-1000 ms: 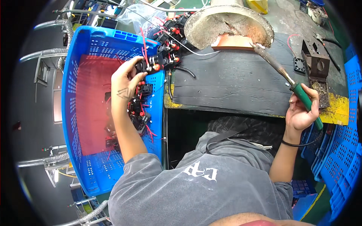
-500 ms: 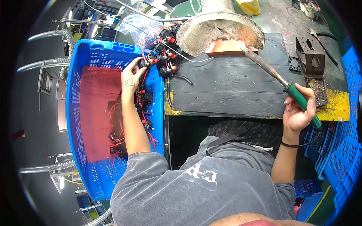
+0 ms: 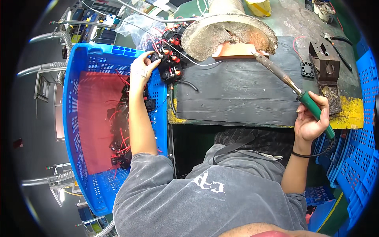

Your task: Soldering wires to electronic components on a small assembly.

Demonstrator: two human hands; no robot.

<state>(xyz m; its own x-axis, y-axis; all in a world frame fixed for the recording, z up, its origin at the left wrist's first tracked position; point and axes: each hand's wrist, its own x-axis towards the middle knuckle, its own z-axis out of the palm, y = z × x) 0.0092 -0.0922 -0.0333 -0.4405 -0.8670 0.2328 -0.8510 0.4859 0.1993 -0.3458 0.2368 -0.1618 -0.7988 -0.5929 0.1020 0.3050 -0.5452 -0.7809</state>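
In my right hand [image 3: 312, 122] is a soldering iron [image 3: 282, 76] with a green handle, my fingers wrapped round it. Its tip points up and left, to the edge of a reddish-brown block [image 3: 235, 50] under the flared mouth of a crusty duct [image 3: 197, 39]. My left hand [image 3: 143, 70] reaches over the crate's rim to the table's left edge. Thumb and fingers there close round a small black part [image 3: 157, 57] with red wires, at the side of a pile of similar black parts [image 3: 170, 72] with red-orange pieces.
A blue crate [image 3: 71, 118] at my left holds more wired black parts over a red sheet. On the right of the black board [image 3: 237, 91] are a small black fan [image 3: 307, 69], a brown metal bracket [image 3: 327, 65] and pliers [image 3: 339, 51]. Blue crates [image 3: 367, 98] stand at far right.
My left hand has shifted slightly, still at the black parts by the pile. The soldering iron keeps nearly the same place. The whole view has moved a little.
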